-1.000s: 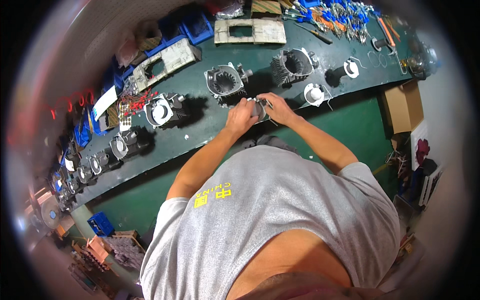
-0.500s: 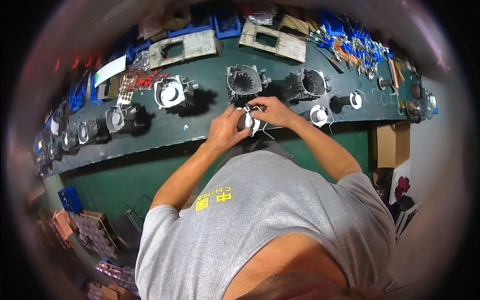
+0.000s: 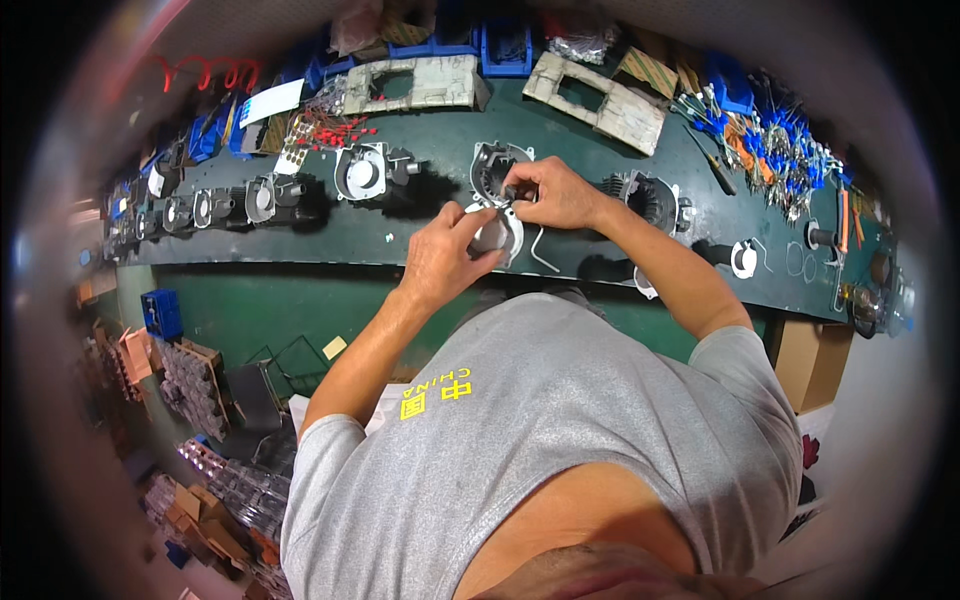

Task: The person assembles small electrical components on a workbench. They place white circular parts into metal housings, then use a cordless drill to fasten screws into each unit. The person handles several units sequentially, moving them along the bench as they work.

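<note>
My left hand [image 3: 438,256] grips a round metal cover with a pale flange [image 3: 497,240] at the bench's front edge, fingers curled round its left side. Pinched in my right hand [image 3: 558,194] is a small dark part [image 3: 513,192] at the cover's upper rim. Just behind both hands a grey finned motor housing [image 3: 490,165] stands with its round opening up, and the cover overlaps its near side. A bent metal wire [image 3: 542,252] extends from beside the cover toward the bench edge. My fingers hide how the small part meets the rim.
Similar housings [image 3: 360,172] line the bench to the left; another housing [image 3: 648,205] stands to the right, near a white-flanged round part [image 3: 743,258]. Two worn plates with square cut-outs [image 3: 600,103] lie behind. Far right are a screwdriver [image 3: 722,175] and blue-capped wires [image 3: 765,150].
The whole view has shifted. Both hands have carried the round cover forward, close against the motor housing. The right hand's pinch has moved along to the cover's far rim.
</note>
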Demonstrator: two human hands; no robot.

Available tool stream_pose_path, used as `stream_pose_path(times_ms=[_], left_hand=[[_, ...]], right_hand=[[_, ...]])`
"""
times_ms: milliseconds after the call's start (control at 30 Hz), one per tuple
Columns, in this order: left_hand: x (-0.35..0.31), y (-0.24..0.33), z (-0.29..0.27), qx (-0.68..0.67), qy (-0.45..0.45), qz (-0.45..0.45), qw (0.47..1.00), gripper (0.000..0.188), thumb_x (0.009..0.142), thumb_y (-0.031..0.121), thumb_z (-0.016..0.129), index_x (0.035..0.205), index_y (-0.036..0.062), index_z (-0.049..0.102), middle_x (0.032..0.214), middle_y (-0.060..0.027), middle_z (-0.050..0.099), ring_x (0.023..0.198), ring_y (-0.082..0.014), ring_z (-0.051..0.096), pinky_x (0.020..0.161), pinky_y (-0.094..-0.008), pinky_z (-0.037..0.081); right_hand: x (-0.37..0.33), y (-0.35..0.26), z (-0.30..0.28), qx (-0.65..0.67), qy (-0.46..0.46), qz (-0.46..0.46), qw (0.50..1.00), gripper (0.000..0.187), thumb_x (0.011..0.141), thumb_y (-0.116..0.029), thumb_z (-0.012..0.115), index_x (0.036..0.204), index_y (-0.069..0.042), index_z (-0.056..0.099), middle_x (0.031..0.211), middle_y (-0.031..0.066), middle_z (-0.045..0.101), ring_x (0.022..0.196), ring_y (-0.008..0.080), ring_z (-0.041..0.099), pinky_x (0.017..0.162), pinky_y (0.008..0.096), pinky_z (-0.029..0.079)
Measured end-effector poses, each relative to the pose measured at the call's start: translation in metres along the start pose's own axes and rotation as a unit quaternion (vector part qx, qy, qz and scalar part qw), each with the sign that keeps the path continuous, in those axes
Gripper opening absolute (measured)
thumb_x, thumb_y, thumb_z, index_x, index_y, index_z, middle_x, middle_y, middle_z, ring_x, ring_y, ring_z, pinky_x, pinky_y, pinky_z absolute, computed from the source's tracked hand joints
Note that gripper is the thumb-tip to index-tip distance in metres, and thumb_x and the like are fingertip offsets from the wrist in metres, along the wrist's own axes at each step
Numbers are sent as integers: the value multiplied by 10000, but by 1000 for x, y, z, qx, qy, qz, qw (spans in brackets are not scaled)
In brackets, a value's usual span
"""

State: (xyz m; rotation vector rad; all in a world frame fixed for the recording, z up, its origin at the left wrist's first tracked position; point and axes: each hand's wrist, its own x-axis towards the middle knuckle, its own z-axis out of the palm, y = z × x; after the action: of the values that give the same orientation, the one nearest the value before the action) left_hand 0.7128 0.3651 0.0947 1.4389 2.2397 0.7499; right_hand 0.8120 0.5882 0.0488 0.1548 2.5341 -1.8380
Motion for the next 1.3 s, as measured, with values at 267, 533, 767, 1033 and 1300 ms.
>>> stream_pose_path(times_ms=[267,533,767,1033,1300], left_hand=[[13,36,-2,-16,54,-55,997,502,719,181,874,1170,60,692,931,-85,622,746,-203,664,656,-329,564],[37,22,22,-125,232,-120,957,501,739,122,865,1155,-46,641,974,-121,641,773,-185,665,690,-309,571],[58,-11,63,-67,231,-111,964,521,733,137,887,1154,-42,638,1005,-142,679,825,-181,693,730,-308,573],[76,-22,83,45,148,-132,979,488,734,293,843,1134,71,674,1025,-166,667,921,-378,674,778,-465,549],[93,-22,82,83,114,-150,978,449,725,284,822,1106,88,691,1020,-170,672,929,-386,678,799,-471,554]], right_hand=[[-4,12,-33,81,-10,-24,996,313,861,-133,704,1141,-1,654,880,30,671,760,82,587,621,256,492],[7,79,-62,19,136,1,991,373,865,-172,677,1176,34,661,939,113,720,854,158,678,788,312,564],[14,98,-43,34,145,36,988,333,858,-123,614,1149,22,689,1072,153,737,997,216,700,907,344,541],[45,95,-53,6,100,39,994,344,870,-174,661,1149,23,700,1060,151,741,971,222,699,879,347,538],[91,94,-60,-95,-48,-67,992,384,849,-118,697,1212,5,676,1139,179,722,1065,286,689,960,389,531]])
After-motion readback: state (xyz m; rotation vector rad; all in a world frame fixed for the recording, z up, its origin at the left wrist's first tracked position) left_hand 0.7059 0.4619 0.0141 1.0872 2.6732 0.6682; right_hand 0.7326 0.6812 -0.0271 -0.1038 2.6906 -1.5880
